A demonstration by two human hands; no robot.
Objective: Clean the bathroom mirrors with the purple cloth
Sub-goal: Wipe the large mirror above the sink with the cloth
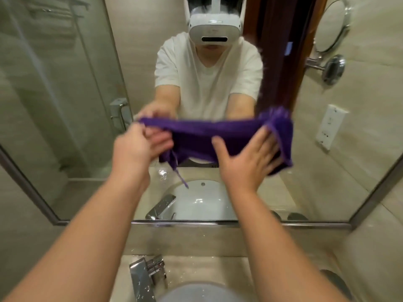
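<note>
Bottom edge: round pale sink basin [196, 294], smooth. Behind it a chrome faucet [145, 277], blocky and angular, spotted with water marks. Desk [207, 265] is beige stone, glossy, speckled with droplets. Two bare forearms reach up from the lower corners.

A thin brushed-metal frame [218, 224] edges the mirror [327, 175], a flat glass pane.

Left grip [135, 147]: fingers curled, pinching the left end of the purple cloth [218, 136]. Right grip [244, 162]: fingers straight and spread, palm flat on the cloth's right part, no curl round it; fingertips motion-blurred.

The cloth is soft, fuzzy, looks like microfibre, and is bunched into a wide band. It is held up in front of the mirror's lower half, above the faucet. Long axis runs left-right, roughly level with the mirror's bottom edge. The right end flares up and folds over past the right grip; a thin loose strand hangs down from the left part. Whether it touches the glass: cannot tell.

In the reflection: white T-shirt, white headset, the white basin, glass shower panel at left, round chrome-rimmed mirror [331, 27] and a white wall socket [331, 126] at right.
</note>
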